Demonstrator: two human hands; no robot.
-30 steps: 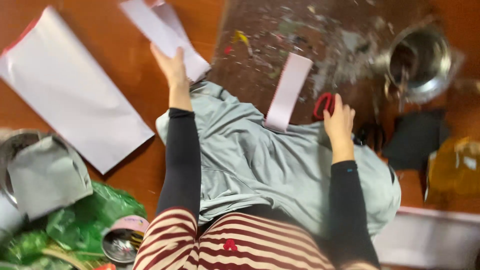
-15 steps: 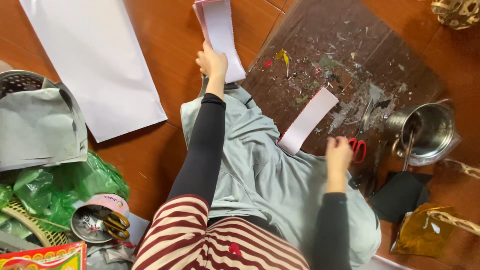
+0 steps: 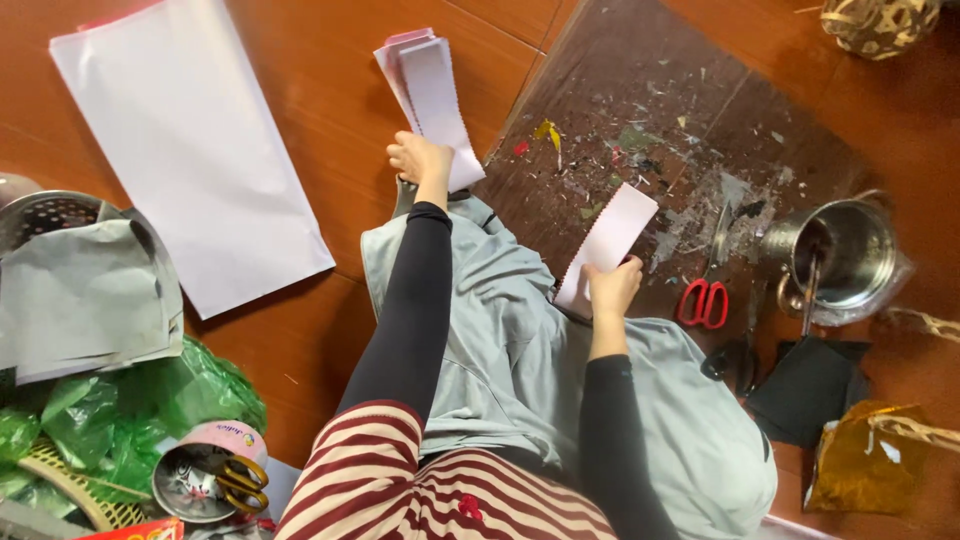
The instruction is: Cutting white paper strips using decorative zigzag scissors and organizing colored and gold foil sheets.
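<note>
Paper strips occupy both of my hands as I sit on the wooden floor (image 3: 330,90). My left hand (image 3: 420,160) rests with fingers pressed together on the near end of a small stack of white strips (image 3: 428,95), pinning it flat so the pile stays squared. My right hand (image 3: 612,290) pinches the lower end of a single white strip (image 3: 608,245) between thumb and fingers, lifting it tilted over the grey cloth (image 3: 500,330) across my lap, clear of the glue-stained dark board (image 3: 640,110). Red-handled scissors (image 3: 703,300) lie just beside that hand, within easy reach, and a steel pot (image 3: 845,260) stands at the board's right edge. Off to my left lies a large white sheet (image 3: 190,150), well apart from the strips, near a crumpled grey paper (image 3: 90,300) and green plastic bags (image 3: 130,410).
</note>
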